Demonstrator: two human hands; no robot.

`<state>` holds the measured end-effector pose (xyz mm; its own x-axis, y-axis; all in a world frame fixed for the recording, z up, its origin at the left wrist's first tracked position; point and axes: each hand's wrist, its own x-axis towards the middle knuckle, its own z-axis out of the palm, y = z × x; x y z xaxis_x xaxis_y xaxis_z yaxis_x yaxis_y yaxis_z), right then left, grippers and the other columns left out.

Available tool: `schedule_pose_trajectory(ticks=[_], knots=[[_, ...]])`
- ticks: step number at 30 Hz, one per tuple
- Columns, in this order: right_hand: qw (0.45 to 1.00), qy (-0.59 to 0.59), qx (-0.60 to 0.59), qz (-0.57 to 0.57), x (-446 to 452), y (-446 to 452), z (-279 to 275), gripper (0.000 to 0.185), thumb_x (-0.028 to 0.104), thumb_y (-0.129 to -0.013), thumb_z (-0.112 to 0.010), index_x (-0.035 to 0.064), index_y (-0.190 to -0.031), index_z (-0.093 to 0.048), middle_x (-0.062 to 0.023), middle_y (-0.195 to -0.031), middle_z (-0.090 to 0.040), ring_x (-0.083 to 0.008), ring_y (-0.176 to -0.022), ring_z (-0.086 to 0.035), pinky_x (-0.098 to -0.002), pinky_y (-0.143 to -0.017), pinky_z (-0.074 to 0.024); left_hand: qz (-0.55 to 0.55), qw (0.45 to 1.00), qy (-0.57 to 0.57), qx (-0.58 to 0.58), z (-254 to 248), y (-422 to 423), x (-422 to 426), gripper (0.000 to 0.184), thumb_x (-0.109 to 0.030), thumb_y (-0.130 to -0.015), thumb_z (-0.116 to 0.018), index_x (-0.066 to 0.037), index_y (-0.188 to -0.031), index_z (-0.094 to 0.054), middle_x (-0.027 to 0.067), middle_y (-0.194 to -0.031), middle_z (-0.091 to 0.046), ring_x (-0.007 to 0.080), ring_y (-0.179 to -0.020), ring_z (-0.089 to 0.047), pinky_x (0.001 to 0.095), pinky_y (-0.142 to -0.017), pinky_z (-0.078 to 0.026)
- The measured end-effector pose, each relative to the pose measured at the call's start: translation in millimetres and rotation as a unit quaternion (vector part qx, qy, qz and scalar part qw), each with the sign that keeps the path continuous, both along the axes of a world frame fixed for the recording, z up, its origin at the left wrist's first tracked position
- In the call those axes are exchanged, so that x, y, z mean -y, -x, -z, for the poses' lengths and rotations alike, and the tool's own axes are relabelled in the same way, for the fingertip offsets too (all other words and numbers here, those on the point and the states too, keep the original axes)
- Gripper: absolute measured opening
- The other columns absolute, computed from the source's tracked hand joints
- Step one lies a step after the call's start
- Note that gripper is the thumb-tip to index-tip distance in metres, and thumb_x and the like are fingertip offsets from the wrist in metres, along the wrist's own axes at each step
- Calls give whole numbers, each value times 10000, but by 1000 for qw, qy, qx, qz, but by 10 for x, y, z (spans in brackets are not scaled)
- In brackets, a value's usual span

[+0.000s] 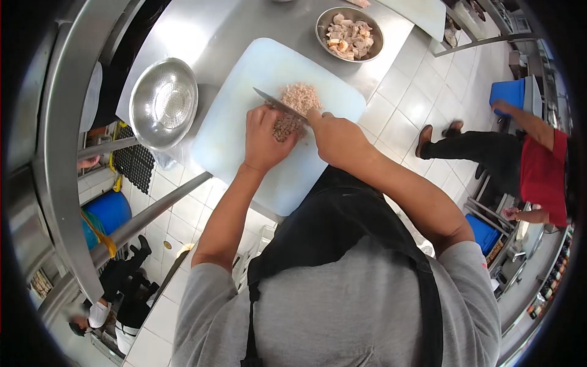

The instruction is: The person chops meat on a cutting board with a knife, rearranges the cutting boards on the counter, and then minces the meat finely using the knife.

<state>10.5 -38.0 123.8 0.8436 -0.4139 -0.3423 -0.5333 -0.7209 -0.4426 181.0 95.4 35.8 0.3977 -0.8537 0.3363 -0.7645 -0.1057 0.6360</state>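
Observation:
My right hand [337,140] is closed around the handle of a kitchen knife [275,103], its blade pointing to the upper left across the board. Close below the blade, my left hand [263,139] has its fingers curled over a darker heap of chopped meat [287,126]. A paler heap of finely chopped meat [301,98] lies on the far side of the blade. Both heaps rest on a white cutting board [244,79]. My left fingertips are partly hidden.
A metal bowl of meat pieces [351,38] stands beyond the board's far right corner. At left, a perforated steel colander [164,104] sits on the steel table [214,24]. A person in a red shirt [541,177] stands at right; other people are at lower left.

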Motion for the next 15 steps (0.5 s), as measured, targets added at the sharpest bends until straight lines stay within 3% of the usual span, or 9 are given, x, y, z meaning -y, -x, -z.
schedule_pose_trajectory(ticks=[5, 10, 15], knots=[[1000, 8, -12, -14, -149, 123, -7, 262, 44, -972, -614, -9, -1213, -526, -264, -988, -707, -432, -810, -771, -504, -688, -636, 3, 999, -42, 0, 114, 17, -86, 467, -220, -769, -943, -62, -1107, -663, 152, -1221, -597, 403, -1172, -552, 505, -1013, -486], [1000, 1, -22, 0, -82, 51, 172, 328, -33, -914, -611, -16, -1222, -501, -266, -987, -702, -469, -862, -759, -538, -747, -626, -11, 1000, 7, 8, 101, -88, -38, 373, -193, -824, -888, -57, -1100, -676, 155, -1224, -635, 397, -1167, -567, 507, -1007, -481], [999, -6, -48, -17, 19, 36, 96, 318, 6, -925, -622, -12, -1226, -520, -268, -998, -716, -447, -883, -771, -521, -760, -634, -90, 995, 3, 44, 267, -500, 0, 248, -168, -910, -791, -65, -1113, -693, 132, -1181, -686, 378, -1162, -583, 506, -1006, -463]])
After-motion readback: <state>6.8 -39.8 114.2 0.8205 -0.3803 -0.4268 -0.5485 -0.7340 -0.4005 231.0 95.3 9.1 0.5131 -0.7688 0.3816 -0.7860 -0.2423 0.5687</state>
